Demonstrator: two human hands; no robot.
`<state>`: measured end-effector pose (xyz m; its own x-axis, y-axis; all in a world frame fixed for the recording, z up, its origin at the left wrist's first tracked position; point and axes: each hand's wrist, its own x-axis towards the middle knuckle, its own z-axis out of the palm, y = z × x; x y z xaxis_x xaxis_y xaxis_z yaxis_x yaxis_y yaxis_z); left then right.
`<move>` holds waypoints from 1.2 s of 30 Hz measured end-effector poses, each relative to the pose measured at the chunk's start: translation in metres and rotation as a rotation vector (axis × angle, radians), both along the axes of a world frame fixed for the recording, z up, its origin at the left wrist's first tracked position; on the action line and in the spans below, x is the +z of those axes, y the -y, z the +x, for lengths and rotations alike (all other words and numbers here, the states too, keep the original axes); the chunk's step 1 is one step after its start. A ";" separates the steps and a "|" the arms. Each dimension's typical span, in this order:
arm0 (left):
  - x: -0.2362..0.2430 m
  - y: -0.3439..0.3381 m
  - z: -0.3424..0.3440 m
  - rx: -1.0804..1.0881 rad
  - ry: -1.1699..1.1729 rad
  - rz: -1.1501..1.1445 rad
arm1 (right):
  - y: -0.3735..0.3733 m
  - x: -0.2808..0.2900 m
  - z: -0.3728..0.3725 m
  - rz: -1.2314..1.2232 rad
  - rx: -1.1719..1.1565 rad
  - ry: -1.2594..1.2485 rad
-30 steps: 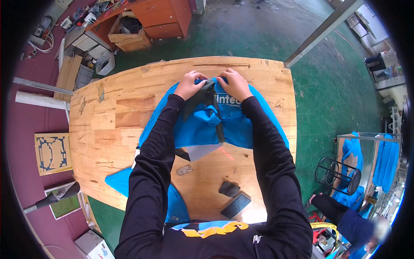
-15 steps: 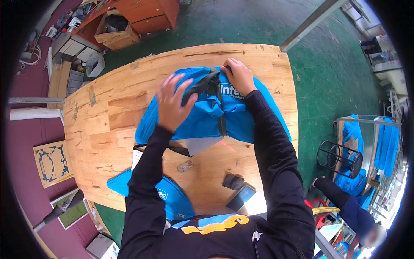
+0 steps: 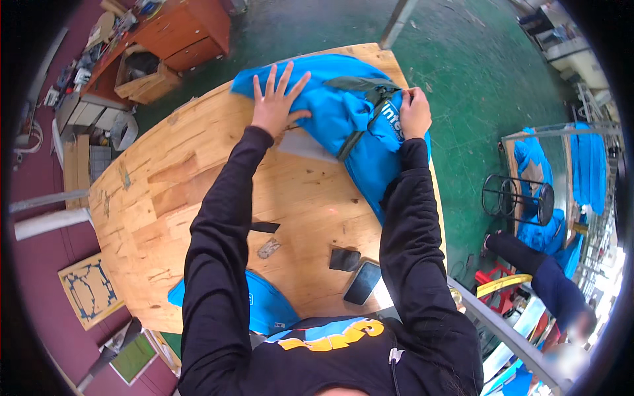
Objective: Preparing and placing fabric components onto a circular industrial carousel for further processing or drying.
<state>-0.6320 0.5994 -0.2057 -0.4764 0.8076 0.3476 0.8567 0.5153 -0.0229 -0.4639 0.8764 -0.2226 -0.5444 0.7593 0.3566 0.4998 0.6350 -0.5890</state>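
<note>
A large blue fabric cover lies across the far right part of the wooden table, with white lettering and a dark grey strap running over its bunched middle. My left hand rests on its left part, fingers spread wide. At the right, my right hand has its fingers closed on the cover beside the strap's far end. A pale sheet shows from beneath the cover's near edge. Close to my body sits a smaller blue fabric piece, partly hidden by my left forearm.
On the wooden table are a phone, a dark square patch, a small greyish piece and a black strip. A metal post rises at the far corner. Another person is at the lower right, near a black stool.
The blue cover has swung clockwise, its left end now farther away. My left hand has come down onto it, spread. My right hand has shifted to the right with the cover.
</note>
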 end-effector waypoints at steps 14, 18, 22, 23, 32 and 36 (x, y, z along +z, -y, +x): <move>-0.014 -0.067 0.038 -0.204 -0.112 -0.099 | -0.019 0.008 0.036 0.141 -0.296 0.015; 0.006 -0.019 0.030 0.059 -0.044 -0.212 | 0.085 0.031 0.044 0.496 0.066 0.099; 0.029 0.003 0.077 -0.191 0.094 0.063 | 0.157 0.009 0.108 0.402 0.153 0.307; 0.031 0.006 0.093 -0.271 0.107 0.051 | 0.163 0.009 0.120 0.395 0.126 0.328; -0.010 0.040 0.229 -0.678 0.285 0.015 | 0.311 0.059 0.287 -0.013 0.237 0.261; 0.019 0.092 0.303 -0.925 0.368 0.133 | 0.438 0.056 0.412 -0.064 -0.019 0.167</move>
